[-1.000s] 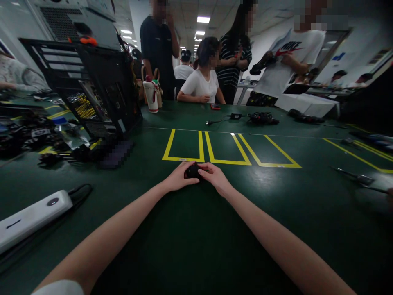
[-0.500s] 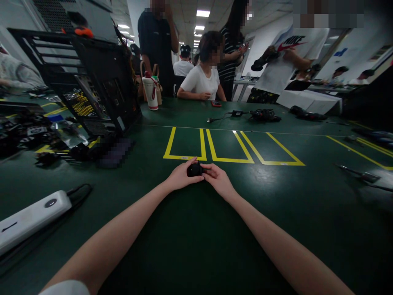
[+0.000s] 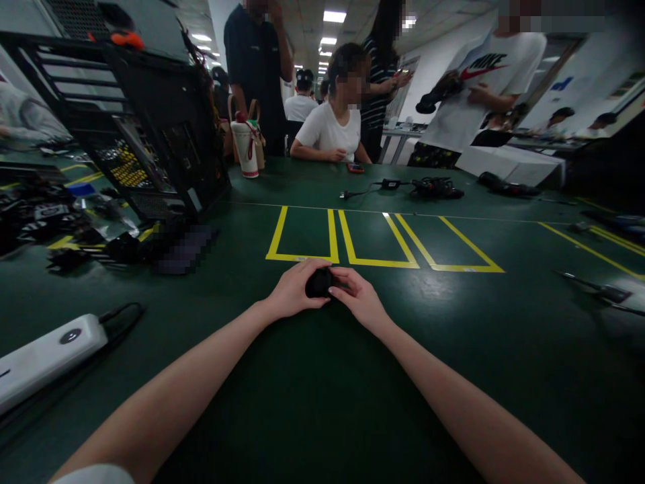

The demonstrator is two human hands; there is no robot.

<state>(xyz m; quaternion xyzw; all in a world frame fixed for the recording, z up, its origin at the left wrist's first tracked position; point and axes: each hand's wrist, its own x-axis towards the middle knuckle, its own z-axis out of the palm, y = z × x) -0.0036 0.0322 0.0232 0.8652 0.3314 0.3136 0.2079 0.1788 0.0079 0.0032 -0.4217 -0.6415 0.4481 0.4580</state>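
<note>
A small, dark, rounded object (image 3: 318, 283) is held between my two hands, just in front of the yellow tape outlines (image 3: 302, 258) on the green table (image 3: 322, 390). My left hand (image 3: 293, 289) wraps round its left side, thumb below and fingers over the top. From the right, the thumb and fingertips of my right hand (image 3: 357, 294) pinch its edge. The object looks plain black; its exact kind and its underside cannot be made out.
On the left stand a black computer case (image 3: 166, 134), a clear plastic bottle (image 3: 103, 212) and a white power strip (image 3: 55, 359). Across the table lie a coiled black cable (image 3: 437, 188) and a phone (image 3: 355, 168). A cup (image 3: 245, 149) stands near several people.
My left hand has shifted slightly left and spread wider round the black object, which shows a broader dark face. My right hand stays at its edge.
</note>
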